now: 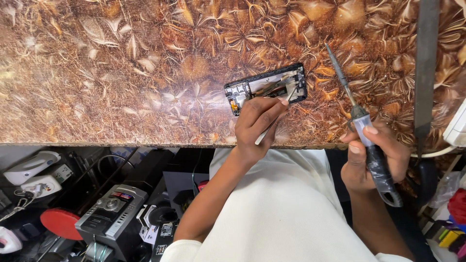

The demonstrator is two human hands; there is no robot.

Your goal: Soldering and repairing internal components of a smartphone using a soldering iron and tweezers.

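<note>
An opened phone frame (266,88) with a black rim and bare inner parts lies on the brown leaf-patterned table (121,73). My left hand (255,128) rests just in front of it and grips thin metal tweezers (273,122), whose tips reach into the frame's right half. My right hand (374,157) hovers at the table's near edge, to the right of the phone. It holds a soldering iron (361,119) by its dark handle. The iron's long tip points up and away, apart from the phone.
A long dark flat bar (426,68) lies along the table's right side, beside a white object (458,127) with a cable. Below the near edge sit a grey stereo unit (111,213), a white power strip (46,183), a red disc (60,223) and other clutter.
</note>
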